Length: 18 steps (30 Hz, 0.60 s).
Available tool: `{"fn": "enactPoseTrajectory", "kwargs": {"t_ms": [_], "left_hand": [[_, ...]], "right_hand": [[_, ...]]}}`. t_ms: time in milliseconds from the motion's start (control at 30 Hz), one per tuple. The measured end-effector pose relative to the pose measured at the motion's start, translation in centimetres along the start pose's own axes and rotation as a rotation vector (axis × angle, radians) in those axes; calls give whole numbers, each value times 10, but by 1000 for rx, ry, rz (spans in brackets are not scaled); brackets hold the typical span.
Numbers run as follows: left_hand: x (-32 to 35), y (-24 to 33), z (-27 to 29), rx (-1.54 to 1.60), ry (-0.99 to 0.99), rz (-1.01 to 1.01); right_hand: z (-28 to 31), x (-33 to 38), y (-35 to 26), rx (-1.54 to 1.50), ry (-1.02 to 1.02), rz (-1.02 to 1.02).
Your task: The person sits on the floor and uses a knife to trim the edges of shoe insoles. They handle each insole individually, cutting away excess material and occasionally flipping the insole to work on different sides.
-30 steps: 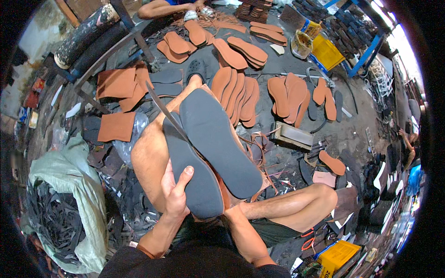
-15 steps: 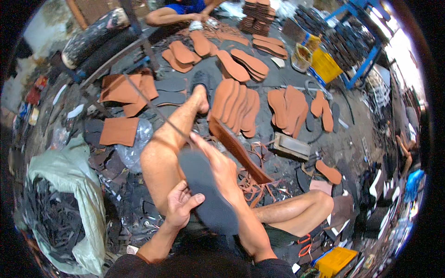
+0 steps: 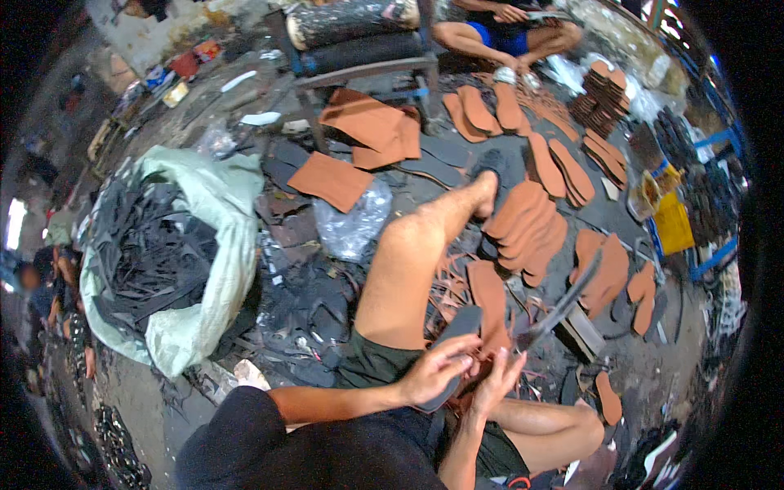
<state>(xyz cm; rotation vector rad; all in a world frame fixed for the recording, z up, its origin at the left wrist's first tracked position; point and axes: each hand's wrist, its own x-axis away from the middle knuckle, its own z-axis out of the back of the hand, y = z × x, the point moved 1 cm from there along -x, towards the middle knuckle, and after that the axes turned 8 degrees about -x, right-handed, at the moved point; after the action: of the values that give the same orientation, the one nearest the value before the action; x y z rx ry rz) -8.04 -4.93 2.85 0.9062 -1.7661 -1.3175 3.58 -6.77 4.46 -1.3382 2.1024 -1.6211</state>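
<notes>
Low in front of me, my left hand [image 3: 437, 371] grips a dark grey shoe sole [image 3: 459, 327], which tilts on edge above my lap. Close beside it, my right hand [image 3: 496, 382] holds a long, thin knife [image 3: 567, 300]. Its blade points up and away to the right and is smeared by motion, while its handle is mostly hidden by the hand. Beyond the hands a long reddish-brown piece [image 3: 488, 298] lies among brown offcut strips [image 3: 447, 286]. Past it, several brown soles [image 3: 527, 229] lie overlapping on the floor.
A pale green sack [image 3: 233, 196] full of black scraps stands at left. Brown sheets [image 3: 331, 181] and a clear plastic bag [image 3: 353, 219] lie beyond my raised knee. A grey block [image 3: 581, 335] sits to the right. Another person [image 3: 506, 33] sits at the far side, near a roller frame [image 3: 367, 75].
My view has swung left. The sole has turned from lying face-up to standing on edge, and the knife has moved from the sole's far end out to the right.
</notes>
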Motion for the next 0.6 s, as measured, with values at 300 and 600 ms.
{"fn": "enactPoseTrajectory", "kwargs": {"t_ms": [300,600], "left_hand": [[24,-13,3,-1024,-241,-13],[29,15,17,-667,-141,-202]], "right_hand": [[46,14,29,-19,20,-237],[42,7,26,23,-103,-256]]}}
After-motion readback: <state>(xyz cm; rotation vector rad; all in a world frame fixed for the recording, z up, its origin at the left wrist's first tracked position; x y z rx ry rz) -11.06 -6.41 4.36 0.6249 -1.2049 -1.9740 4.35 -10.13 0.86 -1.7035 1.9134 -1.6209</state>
